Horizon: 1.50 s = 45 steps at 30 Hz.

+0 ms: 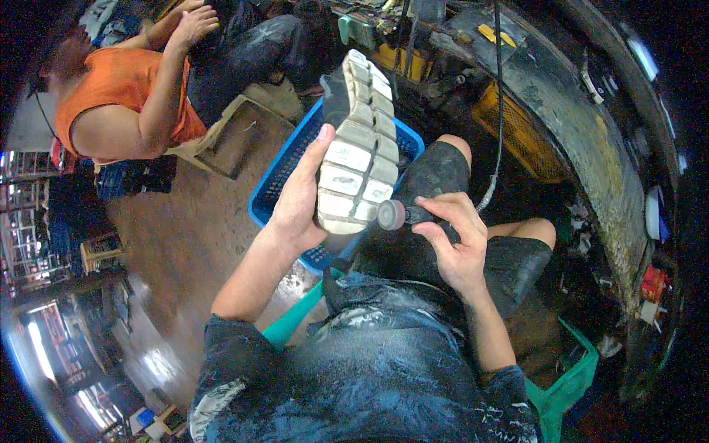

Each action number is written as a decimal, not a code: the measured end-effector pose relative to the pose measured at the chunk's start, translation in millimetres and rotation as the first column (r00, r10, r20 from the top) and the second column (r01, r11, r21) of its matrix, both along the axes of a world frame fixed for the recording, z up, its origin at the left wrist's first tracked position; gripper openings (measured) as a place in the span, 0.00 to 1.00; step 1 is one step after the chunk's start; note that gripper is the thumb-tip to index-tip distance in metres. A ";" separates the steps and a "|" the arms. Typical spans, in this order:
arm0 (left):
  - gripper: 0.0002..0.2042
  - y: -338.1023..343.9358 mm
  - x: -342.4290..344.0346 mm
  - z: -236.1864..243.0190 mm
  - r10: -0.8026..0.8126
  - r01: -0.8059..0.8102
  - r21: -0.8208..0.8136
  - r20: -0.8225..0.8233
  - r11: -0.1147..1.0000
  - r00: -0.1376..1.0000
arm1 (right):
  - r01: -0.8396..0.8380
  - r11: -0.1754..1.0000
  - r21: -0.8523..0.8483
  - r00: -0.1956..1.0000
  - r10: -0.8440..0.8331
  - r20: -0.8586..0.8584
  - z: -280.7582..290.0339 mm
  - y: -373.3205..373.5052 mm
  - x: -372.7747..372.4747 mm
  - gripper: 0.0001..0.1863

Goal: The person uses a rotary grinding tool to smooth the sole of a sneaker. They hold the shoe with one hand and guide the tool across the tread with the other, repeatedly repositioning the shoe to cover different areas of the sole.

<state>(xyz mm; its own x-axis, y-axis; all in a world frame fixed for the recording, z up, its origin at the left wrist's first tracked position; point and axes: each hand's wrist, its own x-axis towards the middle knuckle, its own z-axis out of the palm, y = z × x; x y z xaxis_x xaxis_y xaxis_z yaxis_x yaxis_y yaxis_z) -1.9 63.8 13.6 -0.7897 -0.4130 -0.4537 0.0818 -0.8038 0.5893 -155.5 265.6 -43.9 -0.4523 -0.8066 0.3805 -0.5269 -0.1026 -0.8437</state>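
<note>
shoe (347, 155), held up near the centre of the view with its pale, blocky sole facing the camera, toe end and heel end running roughly up and down and the top leaning slightly right. the wearer's left hand (301, 198) grasps it by its left side near the lower end, thumb pointing up along the edge. the sole is cut into off-white and grey blocks, a dark groove runs down its middle, and several blocks carry grey scuffs. the wearer's right hand (461, 240) pinches a small dark tool (419, 215) between thumb and fingers; its round, greyish-pink head (390, 215) sits at the lower right edge of the sole, though whether they touch cannot be told. a dark cable (500, 111) hangs from above, its lower end reaching behind the right hand. below and behind the shoe is a blue plastic basket (258, 199). the wearer sits in a stained dark shirt (354, 369) and dark shorts (436, 184), with parts of a green seat (569, 391) on both sides. at upper left, another person in an orange top (111, 92) sits near an open cardboard box (221, 140). to the right curves a worn workbench (561, 96), a yellow crate (517, 136) beside it.
</note>
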 end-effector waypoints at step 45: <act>0.34 5.4 -2.4 -22.0 -0.140 0.148 0.119 -0.074 0.982 0.987 | -0.027 1.000 0.012 1.000 0.028 -0.011 -10.7 1.6 -1.0 0.18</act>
<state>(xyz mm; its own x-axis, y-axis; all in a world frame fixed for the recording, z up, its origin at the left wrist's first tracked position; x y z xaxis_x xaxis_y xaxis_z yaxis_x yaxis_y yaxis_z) -4.3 69.2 -8.3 -0.8664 -0.2369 -0.4396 -0.0050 -0.8762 0.4820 -156.5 267.2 -54.6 -0.4257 -0.8233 0.3755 -0.5332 -0.1070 -0.8392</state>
